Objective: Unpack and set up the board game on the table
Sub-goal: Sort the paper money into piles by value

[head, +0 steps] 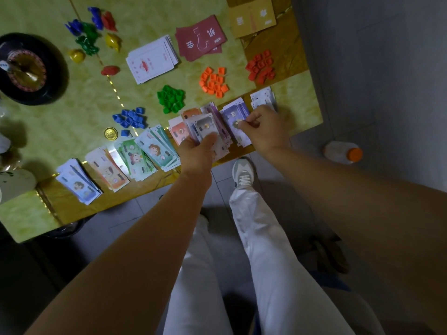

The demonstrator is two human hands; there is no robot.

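Observation:
Stacks of play money lie in a row along the near edge of the green table [72, 122]. My left hand [197, 151] grips a fanned bundle of notes [205, 128] just above the edge. My right hand [262, 128] pinches a purple note [235, 117] over the purple stack. A pale stack [262, 96] lies beyond it. To the left sit the green-and-blue notes [150, 151], orange notes [108, 171] and blue notes [78, 182].
Heaps of small plastic houses stand behind the money: blue [131, 118], green [171, 97], orange [214, 81], red [261, 66]. Card decks [151, 60] [200, 38], a gold coin [110, 133], coloured pawns [93, 32] and a roulette wheel [26, 68] lie farther back. A bottle [343, 152] lies on the floor.

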